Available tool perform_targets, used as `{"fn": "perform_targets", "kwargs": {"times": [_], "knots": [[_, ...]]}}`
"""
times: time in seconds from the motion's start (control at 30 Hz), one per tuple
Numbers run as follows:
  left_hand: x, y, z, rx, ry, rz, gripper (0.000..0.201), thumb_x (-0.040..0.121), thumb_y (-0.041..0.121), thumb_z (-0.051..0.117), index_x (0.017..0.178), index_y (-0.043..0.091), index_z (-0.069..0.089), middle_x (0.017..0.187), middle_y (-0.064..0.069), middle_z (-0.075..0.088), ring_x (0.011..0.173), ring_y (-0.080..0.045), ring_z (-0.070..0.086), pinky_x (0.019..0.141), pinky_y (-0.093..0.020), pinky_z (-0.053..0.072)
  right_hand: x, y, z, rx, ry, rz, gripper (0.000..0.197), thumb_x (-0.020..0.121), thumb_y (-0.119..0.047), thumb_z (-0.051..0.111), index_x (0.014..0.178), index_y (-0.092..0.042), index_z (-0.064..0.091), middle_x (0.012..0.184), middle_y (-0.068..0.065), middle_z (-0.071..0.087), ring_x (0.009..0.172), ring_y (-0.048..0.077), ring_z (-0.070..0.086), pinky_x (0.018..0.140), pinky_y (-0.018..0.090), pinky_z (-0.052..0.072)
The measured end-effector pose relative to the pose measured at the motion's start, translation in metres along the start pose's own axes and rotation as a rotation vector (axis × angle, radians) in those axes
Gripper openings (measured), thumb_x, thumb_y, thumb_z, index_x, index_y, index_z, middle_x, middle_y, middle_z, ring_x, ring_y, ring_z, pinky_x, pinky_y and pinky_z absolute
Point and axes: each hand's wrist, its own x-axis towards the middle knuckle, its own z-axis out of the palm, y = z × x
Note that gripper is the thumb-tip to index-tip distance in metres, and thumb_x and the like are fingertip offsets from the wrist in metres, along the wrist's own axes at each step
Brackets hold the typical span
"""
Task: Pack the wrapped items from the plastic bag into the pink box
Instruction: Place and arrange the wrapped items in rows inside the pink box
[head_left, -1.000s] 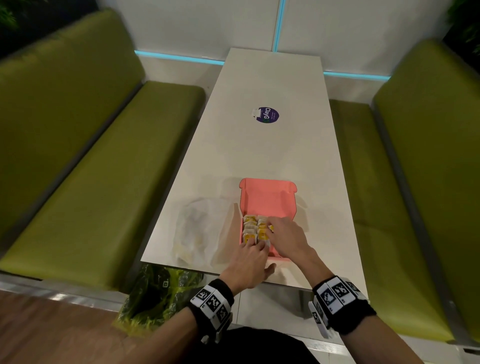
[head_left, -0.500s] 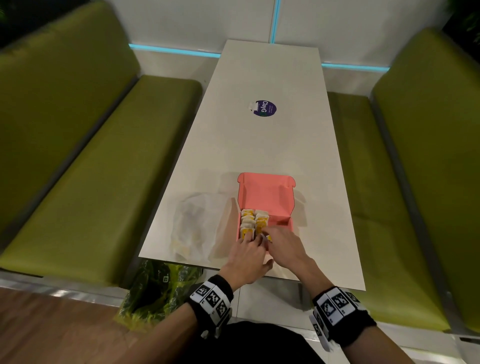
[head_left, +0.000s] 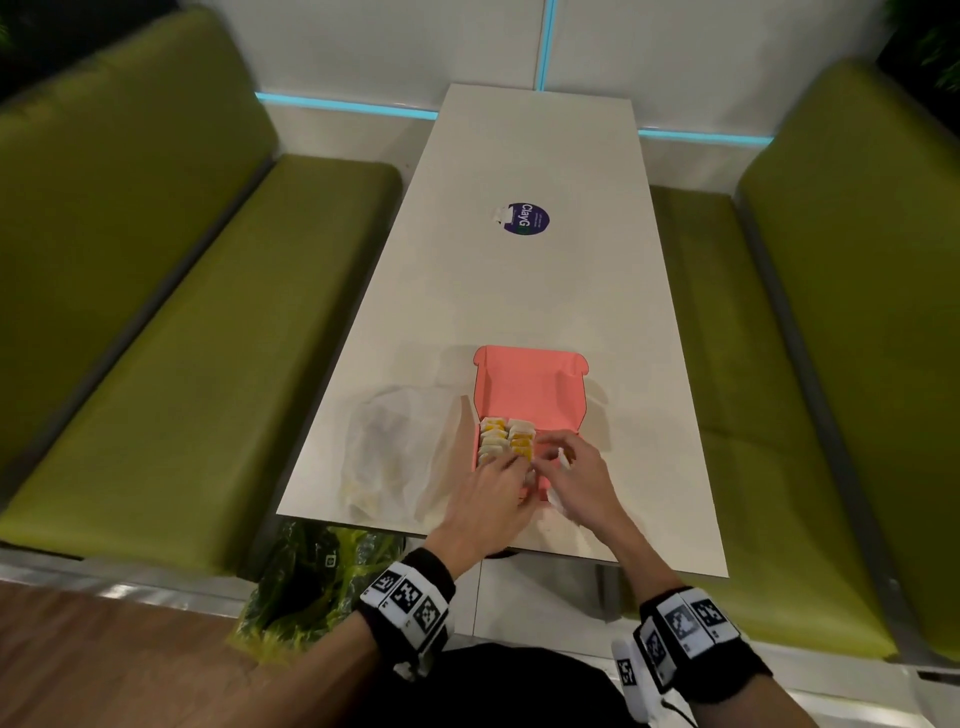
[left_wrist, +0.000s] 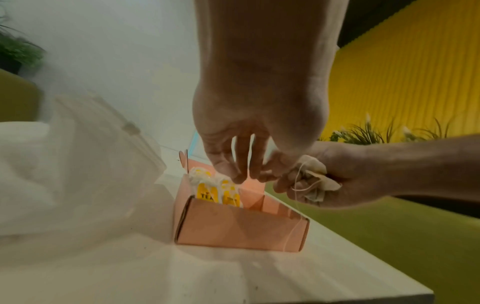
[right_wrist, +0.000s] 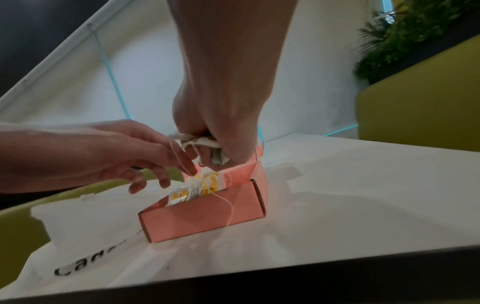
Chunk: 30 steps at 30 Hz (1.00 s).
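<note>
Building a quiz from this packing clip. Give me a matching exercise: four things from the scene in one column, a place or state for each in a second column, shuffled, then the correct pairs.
Things
1. pink box
2. plastic bag
3. right hand
4. left hand

Places or states
A. lies crumpled on the table, left of the box
B. grips a crumpled tea bag with a trailing string
C. fingers extended over the packed sachets
D. lid open, two rows of sachets inside

Pairs: 1-D, 2-A, 3-B, 4-C
</note>
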Motion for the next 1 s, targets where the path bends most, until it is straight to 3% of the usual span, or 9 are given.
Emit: {"fn": "perform_targets", "kwargs": {"times": [0.13,0.23,0.3,0.37,0.43,0.53,0.7,0.8,1.0], "knots": [[0.007,0.015,-0.030,-0.171,0.194,-0.025,0.011,0.098,0.023,0.053,0.102,0.015,0.060,0.102,0.001,0.061,0.083,-0.017,0.055,0.069,-0.032,0.047,0.001,-0.011,-0.007,0.087,-0.046,0.004,0.040,0.081,0.006,0.067,0.111,-0.019,0.060,0.094,-0.002,0.066,0.083,0.008,0.061,0.069,0.015,0.053],[0.017,0.022,-0.038,-0.319,0.142,-0.099,0.018,0.100,0.033,0.050,0.104,0.019,0.060,0.097,0.003,0.063,0.079,-0.015,0.058,0.072,-0.035,0.052,0.000,-0.017,-0.004,0.046,-0.075,-0.066,0.048,0.073,-0.003,0.072,0.115,-0.022,0.057,0.086,-0.005,0.061,0.074,0.017,0.057,0.065,0.041,0.056],[0.024,0.024,-0.037,-0.379,0.075,-0.114,0.018,0.099,0.034,0.052,0.108,0.022,0.060,0.092,0.004,0.066,0.080,-0.015,0.060,0.077,-0.036,0.053,0.001,-0.019,-0.002,0.013,-0.081,-0.144,0.053,0.073,-0.011,0.072,0.122,-0.018,0.055,0.085,-0.008,0.060,0.073,0.014,0.057,0.064,0.032,0.052],[0.030,0.022,-0.033,-0.367,0.048,-0.090,0.016,0.096,0.027,0.056,0.111,0.024,0.062,0.092,0.004,0.070,0.080,-0.013,0.060,0.084,-0.023,0.046,0.001,-0.024,-0.001,-0.055,-0.074,-0.225,0.054,0.079,0.003,0.068,0.128,-0.012,0.051,0.086,-0.009,0.061,0.075,0.005,0.058,0.067,0.013,0.047],[0.032,0.020,-0.031,-0.398,0.034,-0.088,0.017,0.094,0.017,0.058,0.108,0.025,0.063,0.090,0.006,0.070,0.076,-0.011,0.059,0.082,-0.023,0.045,0.001,-0.029,-0.002,-0.071,-0.094,-0.240,0.062,0.079,0.008,0.067,0.135,-0.011,0.046,0.090,-0.009,0.060,0.076,0.003,0.060,0.067,0.007,0.046],[0.032,0.014,-0.033,-0.486,0.092,-0.158,0.016,0.093,0.015,0.058,0.102,0.029,0.061,0.085,0.012,0.065,0.076,-0.013,0.064,0.074,-0.039,0.055,0.003,-0.030,-0.002,-0.081,-0.114,-0.183,0.074,0.077,0.002,0.077,0.138,-0.022,0.041,0.097,-0.011,0.057,0.084,0.000,0.060,0.068,0.006,0.047],[0.031,0.011,-0.042,-0.572,0.224,-0.225,0.012,0.095,0.006,0.058,0.102,0.016,0.061,0.087,0.011,0.059,0.079,-0.015,0.063,0.069,-0.027,0.052,0.001,-0.020,-0.001,-0.115,-0.044,-0.181,0.049,0.078,-0.003,0.077,0.113,-0.028,0.055,0.090,-0.008,0.065,0.085,0.001,0.061,0.070,0.010,0.042],[0.030,0.002,-0.042,-0.604,0.265,-0.237,0.014,0.093,0.003,0.060,0.100,0.015,0.060,0.095,0.001,0.062,0.084,-0.010,0.060,0.066,-0.017,0.049,-0.001,-0.015,-0.003,-0.053,0.012,-0.149,0.032,0.081,-0.004,0.072,0.102,-0.026,0.063,0.090,-0.007,0.068,0.085,0.000,0.063,0.075,0.014,0.045],[0.028,-0.010,-0.049,-0.751,0.136,-0.132,0.016,0.090,0.001,0.066,0.101,0.011,0.060,0.100,0.000,0.064,0.093,-0.012,0.064,0.078,-0.019,0.050,-0.002,-0.031,-0.012,0.240,-0.085,-0.019,0.026,0.098,-0.012,0.057,0.115,-0.029,0.068,0.096,0.002,0.071,0.092,0.008,0.065,0.079,0.012,0.047]]}}
